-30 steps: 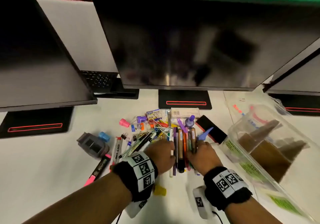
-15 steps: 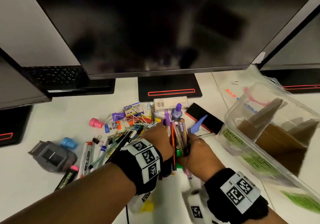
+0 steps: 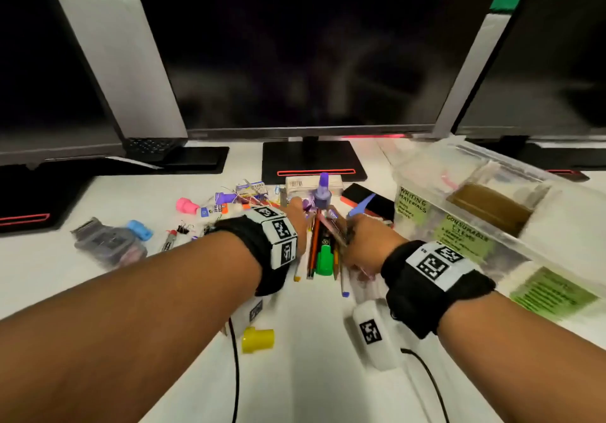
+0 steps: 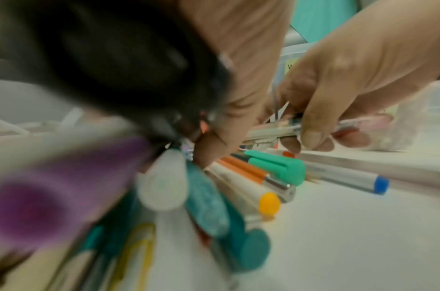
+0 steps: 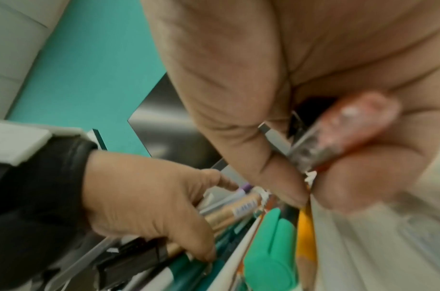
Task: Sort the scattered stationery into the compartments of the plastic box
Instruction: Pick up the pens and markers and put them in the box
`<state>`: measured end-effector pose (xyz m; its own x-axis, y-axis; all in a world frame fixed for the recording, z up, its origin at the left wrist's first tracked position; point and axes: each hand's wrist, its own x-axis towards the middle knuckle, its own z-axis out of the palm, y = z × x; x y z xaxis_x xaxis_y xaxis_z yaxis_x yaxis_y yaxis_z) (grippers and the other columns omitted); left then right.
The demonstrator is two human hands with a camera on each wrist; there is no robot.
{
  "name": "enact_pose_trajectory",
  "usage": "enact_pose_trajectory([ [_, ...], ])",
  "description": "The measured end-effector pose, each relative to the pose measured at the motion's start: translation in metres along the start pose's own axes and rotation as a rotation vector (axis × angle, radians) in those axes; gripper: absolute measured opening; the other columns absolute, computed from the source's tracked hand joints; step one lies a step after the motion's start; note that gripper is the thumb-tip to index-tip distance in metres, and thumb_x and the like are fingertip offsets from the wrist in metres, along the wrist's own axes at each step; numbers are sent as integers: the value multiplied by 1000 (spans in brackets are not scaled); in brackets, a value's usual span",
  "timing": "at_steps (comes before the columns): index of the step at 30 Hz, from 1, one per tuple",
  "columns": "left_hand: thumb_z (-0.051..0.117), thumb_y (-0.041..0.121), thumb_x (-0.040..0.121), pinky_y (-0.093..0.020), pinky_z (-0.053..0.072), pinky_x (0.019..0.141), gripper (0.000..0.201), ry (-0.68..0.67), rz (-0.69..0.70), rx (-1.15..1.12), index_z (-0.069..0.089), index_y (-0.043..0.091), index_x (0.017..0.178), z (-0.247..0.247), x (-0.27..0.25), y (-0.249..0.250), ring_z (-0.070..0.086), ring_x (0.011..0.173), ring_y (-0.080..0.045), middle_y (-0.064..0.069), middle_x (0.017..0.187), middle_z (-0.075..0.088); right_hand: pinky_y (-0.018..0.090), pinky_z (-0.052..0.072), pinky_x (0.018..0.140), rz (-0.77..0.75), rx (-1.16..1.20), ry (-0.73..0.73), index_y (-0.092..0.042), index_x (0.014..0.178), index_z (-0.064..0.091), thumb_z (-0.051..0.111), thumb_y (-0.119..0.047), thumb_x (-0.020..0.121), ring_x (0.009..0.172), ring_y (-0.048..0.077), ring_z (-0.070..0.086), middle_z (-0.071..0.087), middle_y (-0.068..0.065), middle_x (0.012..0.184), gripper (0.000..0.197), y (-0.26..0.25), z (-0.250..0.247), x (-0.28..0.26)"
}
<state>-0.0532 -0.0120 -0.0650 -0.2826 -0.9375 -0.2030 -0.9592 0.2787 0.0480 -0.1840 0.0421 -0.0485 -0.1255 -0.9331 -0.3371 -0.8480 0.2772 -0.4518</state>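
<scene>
Both hands close on 1 bundle of pens (image 3: 319,245) lying on the white desk (image 3: 311,373): the left hand (image 3: 296,222) curls round its left side, the right hand (image 3: 362,242) pinches pens on its right. Just right of the right hand stands the plastic box (image 3: 492,226), green labels reading "WRITING MATERIALS" (image 3: 412,202) and "CONSUMABLE ITEMS" (image 3: 459,237). A yellow cap (image 3: 257,340) lies near the left wrist.
</scene>
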Motion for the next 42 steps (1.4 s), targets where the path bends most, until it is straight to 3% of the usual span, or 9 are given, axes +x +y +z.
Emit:
enact_pose_trajectory([
  [3,56,33,83,-43,53,89,66,-10,-3,-5,24,14,138,-2,-9,4,64,99,-33,-13,113,64,46,58,77,17,183,5,-7,134,36,48,-2,92,94,33,69,61,20,115,44,3,-11,-24],
  [8,60,25,81,-37,53,85,65,-52,-26,-69,27,21,137,-8,-15,9,65,91,-28,-10,102,66,26,53,56,-56,231,10,-11,133,42,37,-4,96,79,23,63,58,11,96,38,12,-20,-35],
  [15,58,26,88,-28,41,80,61,-174,56,-110,28,18,140,-16,-1,12,51,92,-20,-8,116,56,21,47,41,-38,153,21,-17,101,46,60,-7,86,56,16,56,56,6,84,23,16,-19,-12],
  [19,63,23,84,-28,42,81,79,-249,24,-59,17,22,148,-21,8,13,52,100,-20,-9,129,52,26,51,48,-40,45,44,-15,97,38,59,-10,87,56,18,56,54,5,81,25,15,-16,3],
  [21,63,21,84,-29,44,85,79,-240,21,-33,17,20,148,-24,7,16,54,110,-23,-9,132,51,26,48,50,-62,9,71,-14,99,36,55,-13,90,57,16,53,55,6,85,21,15,-17,6],
  [27,56,16,84,-25,47,72,72,-222,-46,-148,21,19,147,-29,2,18,53,91,-18,-9,115,53,26,45,54,-65,19,89,-11,105,41,56,-21,91,63,17,51,55,6,83,23,13,-25,-6],
  [34,63,24,81,-28,50,74,61,-9,-65,-285,38,15,136,-43,-37,16,58,93,-23,-5,102,54,27,44,45,-67,293,285,-16,74,38,58,-15,88,44,21,48,54,8,66,25,11,-26,-62],
  [39,71,31,79,-25,44,68,56,11,-13,-189,47,11,126,-51,-59,17,53,87,-18,-3,98,53,31,44,54,-67,353,325,-10,85,43,53,-18,90,56,25,50,66,23,90,13,-2,-36,-91],
  [42,68,31,81,-26,45,74,49,22,7,-127,51,10,122,-49,-62,19,56,91,-20,-5,102,56,25,45,42,-16,401,273,-8,109,42,48,-28,96,44,20,50,63,18,77,25,-2,-37,-96],
])
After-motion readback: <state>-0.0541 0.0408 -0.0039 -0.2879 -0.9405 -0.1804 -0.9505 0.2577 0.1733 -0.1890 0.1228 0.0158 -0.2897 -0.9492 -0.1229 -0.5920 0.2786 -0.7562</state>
